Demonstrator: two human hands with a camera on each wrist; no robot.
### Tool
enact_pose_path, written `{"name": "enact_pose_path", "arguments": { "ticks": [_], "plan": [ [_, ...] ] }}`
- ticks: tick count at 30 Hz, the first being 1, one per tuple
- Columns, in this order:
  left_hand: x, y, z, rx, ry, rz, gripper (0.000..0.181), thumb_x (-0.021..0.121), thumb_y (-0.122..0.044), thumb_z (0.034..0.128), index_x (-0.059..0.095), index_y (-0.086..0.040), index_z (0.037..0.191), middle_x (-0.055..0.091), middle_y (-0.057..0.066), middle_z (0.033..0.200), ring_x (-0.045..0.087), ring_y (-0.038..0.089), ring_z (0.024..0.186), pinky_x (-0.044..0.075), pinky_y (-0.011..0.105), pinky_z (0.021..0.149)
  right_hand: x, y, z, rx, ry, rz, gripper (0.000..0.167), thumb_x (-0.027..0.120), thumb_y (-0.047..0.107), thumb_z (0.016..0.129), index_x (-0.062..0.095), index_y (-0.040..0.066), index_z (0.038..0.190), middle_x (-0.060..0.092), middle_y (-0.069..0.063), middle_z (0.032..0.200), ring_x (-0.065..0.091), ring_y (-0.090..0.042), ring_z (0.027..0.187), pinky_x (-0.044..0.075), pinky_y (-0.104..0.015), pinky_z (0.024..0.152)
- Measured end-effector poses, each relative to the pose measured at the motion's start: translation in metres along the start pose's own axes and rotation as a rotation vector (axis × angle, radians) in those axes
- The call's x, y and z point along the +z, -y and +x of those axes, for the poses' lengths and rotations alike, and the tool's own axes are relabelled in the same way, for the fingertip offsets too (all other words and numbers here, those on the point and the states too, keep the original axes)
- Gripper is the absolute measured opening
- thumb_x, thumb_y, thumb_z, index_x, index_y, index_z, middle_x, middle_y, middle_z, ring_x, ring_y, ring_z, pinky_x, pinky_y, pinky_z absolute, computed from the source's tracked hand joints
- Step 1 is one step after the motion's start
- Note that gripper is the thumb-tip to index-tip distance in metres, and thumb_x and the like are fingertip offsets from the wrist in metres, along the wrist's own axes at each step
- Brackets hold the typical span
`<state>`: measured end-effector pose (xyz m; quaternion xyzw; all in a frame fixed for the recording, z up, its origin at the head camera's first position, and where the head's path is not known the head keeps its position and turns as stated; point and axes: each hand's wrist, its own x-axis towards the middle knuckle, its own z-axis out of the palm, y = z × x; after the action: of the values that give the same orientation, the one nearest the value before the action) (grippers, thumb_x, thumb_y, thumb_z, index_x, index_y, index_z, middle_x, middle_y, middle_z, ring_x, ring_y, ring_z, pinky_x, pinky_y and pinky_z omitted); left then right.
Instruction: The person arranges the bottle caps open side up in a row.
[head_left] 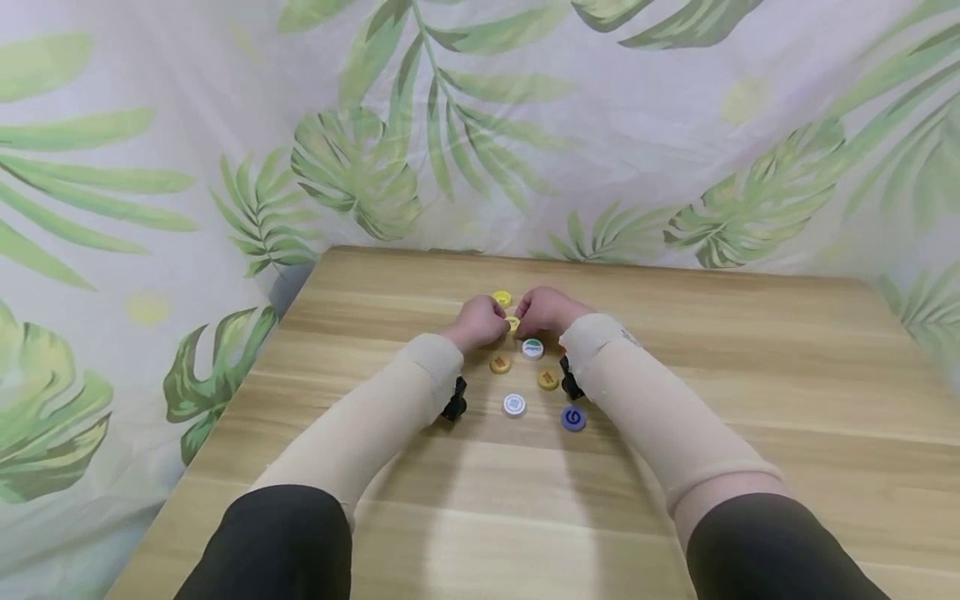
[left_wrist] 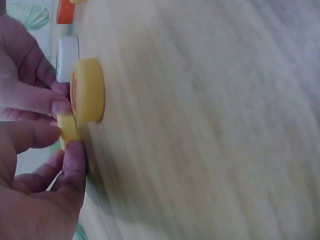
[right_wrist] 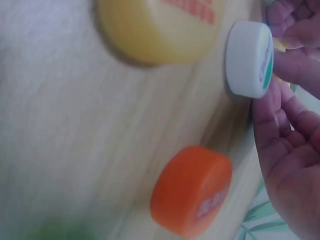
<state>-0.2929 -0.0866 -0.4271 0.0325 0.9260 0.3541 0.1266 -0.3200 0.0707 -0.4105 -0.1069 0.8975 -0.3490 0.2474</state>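
Note:
In the head view my left hand [head_left: 481, 322] and right hand [head_left: 550, 312] meet over a small yellow bottle cap [head_left: 513, 323]. Seen from the left wrist, the fingers of the left hand [left_wrist: 45, 185] pinch the edge of this cap [left_wrist: 69, 131], low at the tabletop. The right hand [left_wrist: 30, 80] has its thumb and fingers at the opposite edge. A white cap with a green mark [right_wrist: 250, 59] stands close beside the right fingers. An amber cap [left_wrist: 89, 90] is just on the near side of the pinched one. Another yellow cap [head_left: 502, 297] lies just behind the hands.
Nearer on the wooden table [head_left: 675, 358] lie a second amber cap [head_left: 547, 380], a white patterned cap [head_left: 513, 406] and a purple cap [head_left: 573, 418]. By the right wrist is an orange cap [right_wrist: 191, 192], mostly hidden in the head view. A leaf-print cloth [head_left: 480, 125] hangs behind.

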Motion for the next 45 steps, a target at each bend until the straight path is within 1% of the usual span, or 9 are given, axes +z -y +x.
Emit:
{"name": "enact_pose_path", "arguments": {
  "ticks": [3, 10, 15, 21, 26, 30, 36, 38, 45],
  "plan": [
    [0.002, 0.005, 0.001, -0.039, 0.01, -0.068, 0.013, 0.063, -0.004, 0.0943, 0.066, 0.003, 0.105, 0.06, 0.007, 0.089, 0.053, 0.016, 0.077, 0.044, 0.023, 0.064, 0.002, -0.006, 0.001, -0.02, 0.028, 0.024, 0.023, 0.077, 0.001, 0.085, 0.065, 0.0, 0.104, 0.064, -0.002, 0.081, 0.059, -0.014, 0.077, 0.049, -0.024, 0.072],
    [0.004, 0.01, 0.006, -0.103, 0.041, -0.343, 0.019, 0.063, -0.003, 0.0981, 0.062, 0.009, 0.113, 0.064, 0.011, 0.088, 0.061, 0.015, 0.072, 0.055, 0.023, 0.067, 0.0, -0.015, 0.0, -0.074, 0.032, 0.112, 0.019, 0.064, 0.002, 0.094, 0.067, -0.008, 0.11, 0.067, -0.006, 0.085, 0.063, -0.011, 0.074, 0.055, -0.022, 0.072],
    [0.003, 0.007, 0.009, -0.076, 0.004, -0.396, 0.02, 0.061, -0.004, 0.0998, 0.062, 0.01, 0.114, 0.064, 0.012, 0.088, 0.061, 0.016, 0.073, 0.055, 0.024, 0.069, -0.005, -0.015, -0.003, -0.066, 0.026, 0.155, 0.024, 0.061, 0.009, 0.101, 0.068, -0.009, 0.115, 0.069, -0.009, 0.092, 0.064, -0.013, 0.081, 0.056, -0.026, 0.08],
    [-0.005, 0.0, 0.011, -0.067, -0.031, -0.392, 0.022, 0.059, -0.008, 0.103, 0.063, 0.008, 0.118, 0.065, 0.016, 0.106, 0.063, 0.023, 0.093, 0.054, 0.026, 0.078, -0.004, -0.015, 0.0, -0.038, -0.039, 0.226, 0.022, 0.065, 0.012, 0.1, 0.064, -0.004, 0.116, 0.068, -0.01, 0.098, 0.064, -0.018, 0.09, 0.054, -0.028, 0.082],
    [-0.008, -0.006, 0.012, -0.047, -0.069, -0.402, 0.02, 0.058, -0.009, 0.1037, 0.061, 0.006, 0.116, 0.063, 0.016, 0.109, 0.063, 0.026, 0.101, 0.055, 0.03, 0.086, -0.004, -0.013, 0.002, -0.037, -0.07, 0.336, 0.017, 0.067, 0.009, 0.099, 0.062, -0.003, 0.11, 0.064, -0.008, 0.096, 0.062, -0.018, 0.09, 0.056, -0.033, 0.09],
    [-0.01, -0.009, 0.014, -0.027, -0.086, -0.47, 0.021, 0.058, -0.007, 0.1034, 0.061, 0.007, 0.119, 0.063, 0.019, 0.113, 0.063, 0.027, 0.103, 0.056, 0.036, 0.094, -0.004, -0.011, 0.004, -0.033, -0.117, 0.387, 0.015, 0.067, 0.007, 0.098, 0.062, -0.003, 0.11, 0.061, -0.007, 0.095, 0.061, -0.016, 0.087, 0.056, -0.035, 0.091],
    [-0.01, -0.013, 0.018, -0.039, -0.087, -0.529, 0.032, 0.054, -0.012, 0.1066, 0.06, 0.008, 0.131, 0.063, 0.022, 0.124, 0.062, 0.029, 0.109, 0.056, 0.037, 0.096, -0.008, -0.007, 0.01, -0.078, -0.19, 0.552, 0.016, 0.063, -0.004, 0.097, 0.058, -0.007, 0.112, 0.058, -0.009, 0.094, 0.06, -0.018, 0.082, 0.057, -0.04, 0.092],
    [-0.01, -0.016, 0.019, -0.039, -0.095, -0.56, 0.036, 0.053, -0.014, 0.1073, 0.058, 0.008, 0.135, 0.062, 0.023, 0.127, 0.062, 0.032, 0.113, 0.055, 0.039, 0.098, -0.01, -0.007, 0.011, -0.093, -0.213, 0.558, 0.019, 0.061, -0.006, 0.096, 0.057, -0.01, 0.114, 0.059, -0.01, 0.094, 0.06, -0.018, 0.081, 0.057, -0.039, 0.09],
    [-0.005, -0.03, 0.024, -0.035, -0.103, -0.672, 0.041, 0.053, -0.016, 0.1071, 0.05, 0.009, 0.138, 0.056, 0.025, 0.132, 0.059, 0.03, 0.11, 0.053, 0.043, 0.102, -0.016, -0.011, 0.012, -0.006, -0.253, 0.601, 0.03, 0.053, -0.002, 0.103, 0.055, -0.015, 0.13, 0.06, -0.018, 0.111, 0.062, -0.027, 0.099, 0.054, -0.042, 0.101]
  ]
}}
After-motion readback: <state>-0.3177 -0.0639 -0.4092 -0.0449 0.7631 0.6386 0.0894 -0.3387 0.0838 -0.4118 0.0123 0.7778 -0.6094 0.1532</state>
